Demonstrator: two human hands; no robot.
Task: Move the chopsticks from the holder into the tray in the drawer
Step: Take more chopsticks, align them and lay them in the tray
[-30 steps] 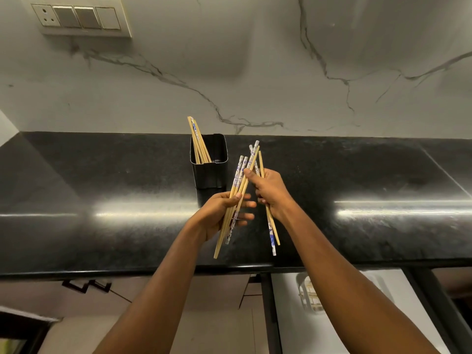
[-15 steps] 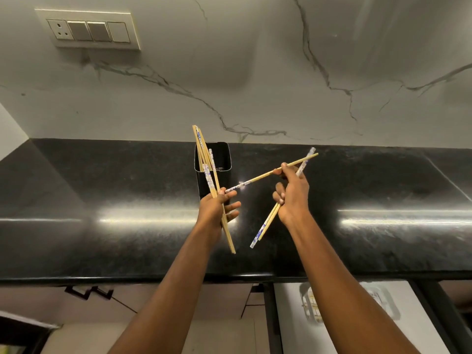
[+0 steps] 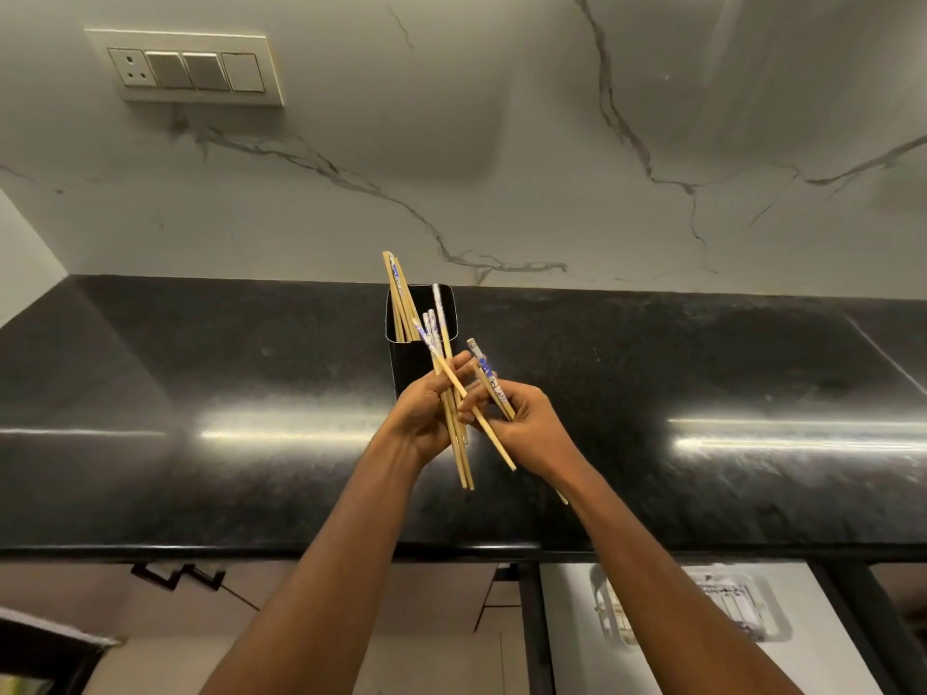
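A black square holder (image 3: 401, 358) stands on the dark counter with a few wooden chopsticks (image 3: 399, 298) leaning in its left corner. Just in front of it my left hand (image 3: 421, 418) grips a bundle of chopsticks (image 3: 459, 443) with blue-and-white patterned tops, pointing up and slightly left. My right hand (image 3: 526, 423) touches the left one and holds other chopsticks (image 3: 494, 393) that cross the bundle at a slant. Below the counter edge at the lower right, a clear tray (image 3: 752, 614) lies in the open white drawer (image 3: 572, 659), partly hidden by my right forearm.
The polished black counter (image 3: 200, 393) runs the full width, backed by a white marble wall. A switch panel (image 3: 195, 67) sits high on the wall at the left. A dark cabinet frame (image 3: 531, 629) borders the drawer on its left.
My hands were apart half a second ago, the right one's chopsticks splayed to the right. Now they have come together in front of the holder and the chopsticks cross.
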